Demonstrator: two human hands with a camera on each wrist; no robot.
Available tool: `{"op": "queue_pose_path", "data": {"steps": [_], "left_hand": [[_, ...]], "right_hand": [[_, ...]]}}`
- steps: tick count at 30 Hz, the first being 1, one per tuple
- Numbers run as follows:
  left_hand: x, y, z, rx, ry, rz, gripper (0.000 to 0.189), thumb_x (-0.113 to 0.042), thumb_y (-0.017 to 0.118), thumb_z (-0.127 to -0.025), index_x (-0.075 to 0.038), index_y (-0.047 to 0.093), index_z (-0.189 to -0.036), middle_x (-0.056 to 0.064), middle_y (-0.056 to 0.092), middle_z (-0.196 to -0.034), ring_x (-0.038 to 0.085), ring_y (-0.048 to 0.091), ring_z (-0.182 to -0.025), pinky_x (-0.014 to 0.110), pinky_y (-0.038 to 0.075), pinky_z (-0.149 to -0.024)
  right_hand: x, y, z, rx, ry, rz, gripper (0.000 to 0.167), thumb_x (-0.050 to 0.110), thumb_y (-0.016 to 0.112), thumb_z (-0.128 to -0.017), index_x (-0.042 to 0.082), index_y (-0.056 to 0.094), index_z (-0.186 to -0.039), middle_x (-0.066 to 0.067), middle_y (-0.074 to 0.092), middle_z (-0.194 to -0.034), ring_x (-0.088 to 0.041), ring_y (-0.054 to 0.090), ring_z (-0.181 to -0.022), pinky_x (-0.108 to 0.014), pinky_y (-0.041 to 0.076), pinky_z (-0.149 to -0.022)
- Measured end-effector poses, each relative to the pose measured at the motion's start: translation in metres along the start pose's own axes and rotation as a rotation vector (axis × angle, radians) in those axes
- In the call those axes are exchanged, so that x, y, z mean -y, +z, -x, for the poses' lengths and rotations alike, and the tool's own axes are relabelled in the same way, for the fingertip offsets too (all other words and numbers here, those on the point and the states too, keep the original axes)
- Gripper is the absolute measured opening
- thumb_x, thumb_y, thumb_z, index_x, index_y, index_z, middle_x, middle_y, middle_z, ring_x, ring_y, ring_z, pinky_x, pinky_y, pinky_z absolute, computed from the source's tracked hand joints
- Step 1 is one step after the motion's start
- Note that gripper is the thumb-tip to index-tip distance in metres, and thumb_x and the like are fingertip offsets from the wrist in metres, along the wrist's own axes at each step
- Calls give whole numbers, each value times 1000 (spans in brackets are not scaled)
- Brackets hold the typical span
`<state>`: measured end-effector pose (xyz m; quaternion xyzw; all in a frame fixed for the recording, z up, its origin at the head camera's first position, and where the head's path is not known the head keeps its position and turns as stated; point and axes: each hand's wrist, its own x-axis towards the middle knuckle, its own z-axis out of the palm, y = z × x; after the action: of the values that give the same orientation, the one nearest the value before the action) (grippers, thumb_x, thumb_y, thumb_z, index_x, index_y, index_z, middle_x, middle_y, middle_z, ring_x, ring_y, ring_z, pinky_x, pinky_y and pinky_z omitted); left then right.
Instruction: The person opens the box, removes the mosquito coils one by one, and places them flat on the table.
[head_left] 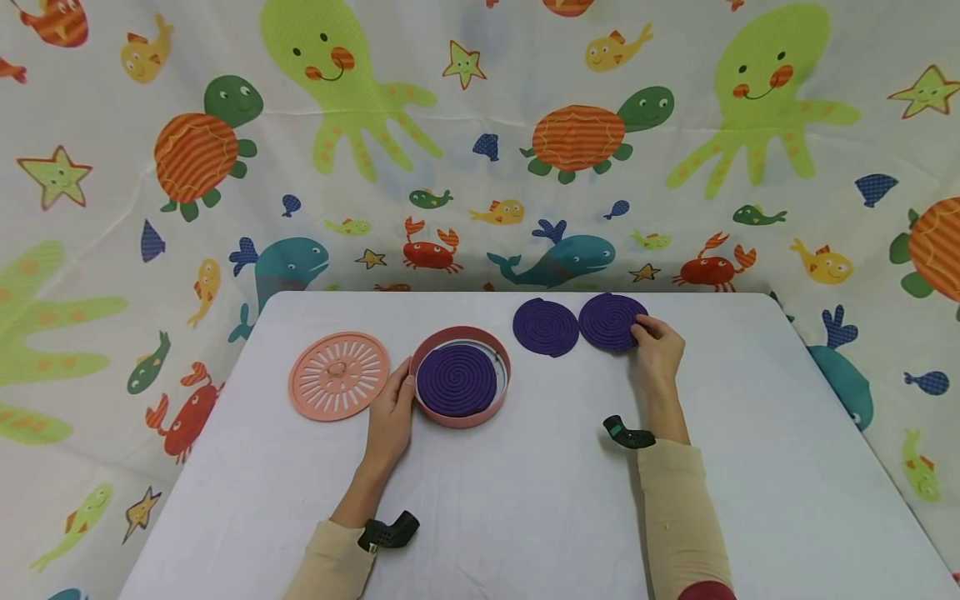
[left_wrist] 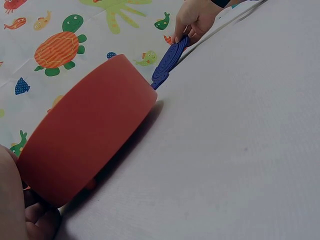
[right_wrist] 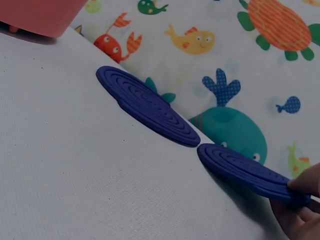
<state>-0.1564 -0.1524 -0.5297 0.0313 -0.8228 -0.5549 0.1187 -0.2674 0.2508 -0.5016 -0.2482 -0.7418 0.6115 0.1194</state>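
My left hand (head_left: 392, 415) grips the left side of a round pink mosquito coil holder (head_left: 507, 367). In the left wrist view its curled fingers (left_wrist: 42, 222) show low by the holder's base. Inside the holder lies a purple mosquito coil (head_left: 457, 380). At the back of the table, my right hand (head_left: 660, 350) pinches the right edge of another purple coil (head_left: 606, 323). In the right wrist view, the thumb is on top and fingers are underneath, with that edge lifted off the table. Just left of it, a third coil (head_left: 546, 327) lies flat.
A slotted pink lid (head_left: 315, 379) with a small loop in its middle lies left of the holder, beside my left hand. The white table (head_left: 525, 508) ends just behind the coils. Behind it hangs a cloth (head_left: 465, 125) printed with sea animals.
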Motion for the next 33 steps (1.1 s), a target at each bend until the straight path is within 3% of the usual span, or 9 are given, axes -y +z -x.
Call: {"op": "queue_pose_path", "data": {"steps": [6,10,23,33], "left_hand": [[0,0,0,8,1,10,45,-31,44,-108,-12,49,-149,6,53,-151,20,45,-143,39,38,-119],[0,0,0,11,9,22,45,-30,45,-108,-12,49,-149,7,53,-151,21,45,-144,40,37,-119],[1,0,0,11,11,24,44,-29,45,-108,-12,50,-148,6,53,-151,21,45,-144,40,37,-119],[-1,1,-1,24,-50,35,44,-17,43,-108,-2,45,-149,15,49,-153,27,41,-146,42,33,-122]], "right_hand": [[-2,0,-1,8,-4,34,31,9,61,-98,2,67,-128,-15,64,-135,-19,56,-128,-20,50,-100],[-3,0,0,0,-11,54,31,9,62,-97,1,67,-127,-16,64,-134,-20,56,-128,-22,49,-102],[-4,-5,4,-6,6,128,31,15,63,-98,4,68,-127,-15,66,-131,-22,58,-126,-17,49,-90],[-3,-10,4,-43,-26,206,33,16,60,-97,4,68,-126,-17,69,-125,-24,62,-117,-11,44,-76]]}}
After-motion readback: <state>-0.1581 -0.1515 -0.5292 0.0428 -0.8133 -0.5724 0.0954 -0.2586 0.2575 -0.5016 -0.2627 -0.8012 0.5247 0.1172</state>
